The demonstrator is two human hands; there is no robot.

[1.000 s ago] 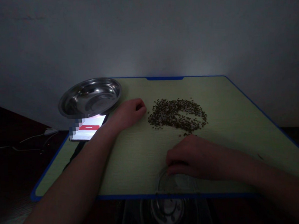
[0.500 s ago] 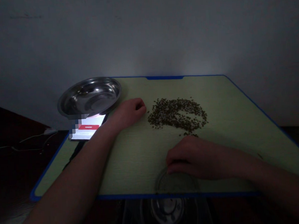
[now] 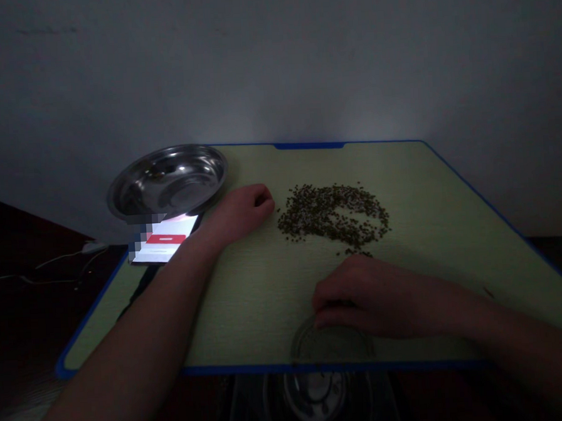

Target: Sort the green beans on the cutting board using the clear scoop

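My left hand [image 3: 249, 211] rests on the pale green table in a loose fist, with a small gap inside the curled fingers and nothing visible in it. Just to its right lies a scattered patch of small dark seeds or grains [image 3: 309, 212]. My right hand [image 3: 351, 295] hangs near the front edge, fingers curled together; anything between the fingertips is hidden. Under its fingertips shows a faint, see-through round outline [image 3: 307, 344]. Below the table edge stands a shiny round metal bowl [image 3: 314, 394], with dark specks in it.
A wide steel basin [image 3: 189, 181] stands at the back left. Partly beneath its rim lies a lit phone [image 3: 163, 248], beside my left forearm. The table [image 3: 248, 313] has a blue edge, with a grey wall behind it. White cables [image 3: 57, 263] run at the far left.
Both hands stay in nearly the same place, and the patch of seeds looks unchanged. Small dark specks around the metal bowl below the edge have shifted slightly.
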